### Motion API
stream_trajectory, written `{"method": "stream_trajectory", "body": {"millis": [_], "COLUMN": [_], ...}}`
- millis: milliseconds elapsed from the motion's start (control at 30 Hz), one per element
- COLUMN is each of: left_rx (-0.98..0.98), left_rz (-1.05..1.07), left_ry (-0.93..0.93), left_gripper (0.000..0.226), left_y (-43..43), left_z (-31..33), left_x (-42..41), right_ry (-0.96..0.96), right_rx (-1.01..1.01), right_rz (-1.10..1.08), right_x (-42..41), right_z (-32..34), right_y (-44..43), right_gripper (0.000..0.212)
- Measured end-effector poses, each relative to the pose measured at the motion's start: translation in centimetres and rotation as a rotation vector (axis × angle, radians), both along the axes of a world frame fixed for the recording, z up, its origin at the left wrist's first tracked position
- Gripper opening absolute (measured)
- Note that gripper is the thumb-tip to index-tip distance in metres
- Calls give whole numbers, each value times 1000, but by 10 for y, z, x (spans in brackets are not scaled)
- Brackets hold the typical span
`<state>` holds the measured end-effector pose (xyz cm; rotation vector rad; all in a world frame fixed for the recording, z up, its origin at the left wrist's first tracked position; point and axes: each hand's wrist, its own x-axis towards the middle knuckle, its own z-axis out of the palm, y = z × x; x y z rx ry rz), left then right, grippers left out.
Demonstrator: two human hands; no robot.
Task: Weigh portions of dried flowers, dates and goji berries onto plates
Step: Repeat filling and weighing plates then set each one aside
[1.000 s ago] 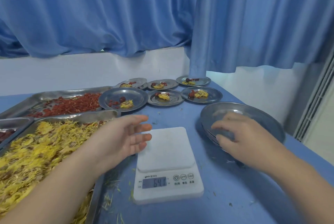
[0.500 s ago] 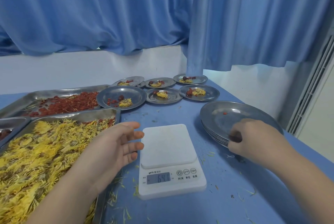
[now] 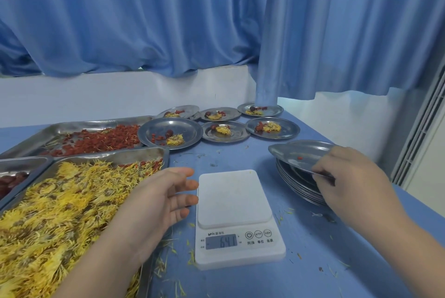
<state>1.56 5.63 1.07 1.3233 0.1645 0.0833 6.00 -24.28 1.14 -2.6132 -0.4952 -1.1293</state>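
Head view: our right grip (image 3: pixel 349 177) pinches the near rim of the top plate (image 3: pixel 289 153), which tilts up off the plate stack (image 3: pixel 295 183) with one goji berry (image 3: pixel 300 158) in it. Our left grip (image 3: pixel 159 201) hovers released, fingers straight, just beside the bare scale (image 3: pixel 232 196). On the bench (image 3: pixel 240 158), trays (image 3: pixel 144 153) hold dried flowers (image 3: pixel 60 206), goji berries (image 3: pixel 101 141) and dates (image 3: pixel 12 181). Behind the scale, six plates (image 3: pixel 154 130) each carry yellow flower and red bits.
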Motion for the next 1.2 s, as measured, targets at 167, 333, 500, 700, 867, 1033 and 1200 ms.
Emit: {"method": "stream_trajectory", "body": {"millis": [167, 333, 500, 700, 867, 1033, 1200], "left_rx": [-43, 251, 1424, 1796, 1981, 2000, 1877], "left_rz": [82, 301, 323, -37, -163, -216, -197], "left_ry": [-80, -274, -700, -518, -369, -366, -395], "left_gripper": [17, 23, 35, 33, 31, 35, 31], "left_y": [-1, 0, 1, -10, -3, 6, 18], "left_z": [4, 1, 7, 18, 22, 17, 20], "left_x": [-2, -6, -13, 11, 22, 20, 18], "right_ry": [-182, -265, -338, -389, -391, -382, -374], "right_rx": [15, -80, -181, -211, -218, -219, -212], "right_rz": [208, 340, 429, 529, 557, 537, 527], "right_x": [2, -2, -10, -15, -13, -13, -12], "right_z": [-1, -13, -21, -26, -26, -25, -28], "right_y": [3, 20, 42, 54, 56, 59, 62], "right_gripper": [19, 19, 15, 20, 36, 30, 28]}}
